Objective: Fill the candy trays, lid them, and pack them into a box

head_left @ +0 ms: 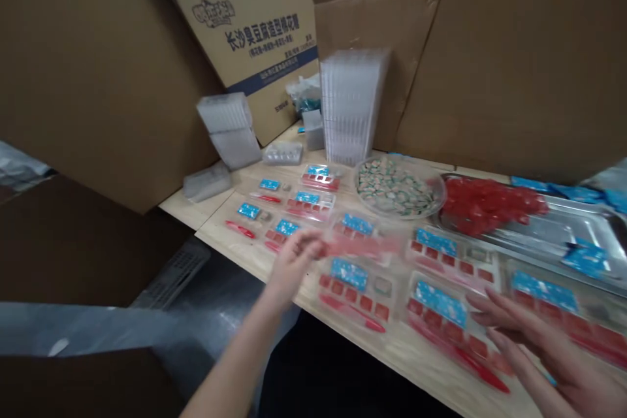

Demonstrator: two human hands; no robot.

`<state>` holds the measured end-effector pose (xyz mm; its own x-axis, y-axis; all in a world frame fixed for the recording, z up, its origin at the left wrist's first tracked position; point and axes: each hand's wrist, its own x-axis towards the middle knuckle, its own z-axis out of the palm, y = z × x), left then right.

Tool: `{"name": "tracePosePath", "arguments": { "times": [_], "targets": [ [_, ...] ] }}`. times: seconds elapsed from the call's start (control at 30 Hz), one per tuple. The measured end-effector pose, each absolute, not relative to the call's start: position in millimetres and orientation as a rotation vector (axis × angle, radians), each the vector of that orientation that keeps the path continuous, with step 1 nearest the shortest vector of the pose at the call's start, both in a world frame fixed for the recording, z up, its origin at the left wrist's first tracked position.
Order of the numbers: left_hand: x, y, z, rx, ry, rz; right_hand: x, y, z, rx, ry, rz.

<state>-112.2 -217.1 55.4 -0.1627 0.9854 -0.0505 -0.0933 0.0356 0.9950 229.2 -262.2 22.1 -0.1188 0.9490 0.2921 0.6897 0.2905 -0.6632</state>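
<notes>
Red piece (362, 245) in a pinch, above the filled trays (393, 290)

By the clock of the whole view: at ten, stacked clear boxes (232, 130); near seven, left hand (294, 264), with thumb and fingers closed together on one end of the red piece, directed from there toward three. At three, round bowl (441, 194) with small packets (392, 189), then red packets (484, 202) on a metal tray (546, 235). At four, right hand (543, 346), with fingers loosely apart and with no object visible between them.

For good handling, keep the pinch light but sure, hold the piece level, and avoid brushing the trays below. Better also not to press with the right hand on nearby contents.

Hard to make out: form of the red piece, because of blur; perhaps a plastic utensil. Partly hidden: contents beneath the right hand. Cut off: right wrist, toward four.
</notes>
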Motion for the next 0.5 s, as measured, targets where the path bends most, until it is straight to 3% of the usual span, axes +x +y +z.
{"name": "tracePosePath", "arguments": {
  "times": [0.23,0.5],
  "targets": [
    [-293.7,-203.4,65.3,0.636,1.517,1.543,206.8,-254.2,6.4,-1.43,-1.999,0.529],
    [-352.0,-178.4,50.4,0.703,1.664,1.399,189.8,-241.6,-9.1,-1.343,-2.1,0.593]
  ]
}}
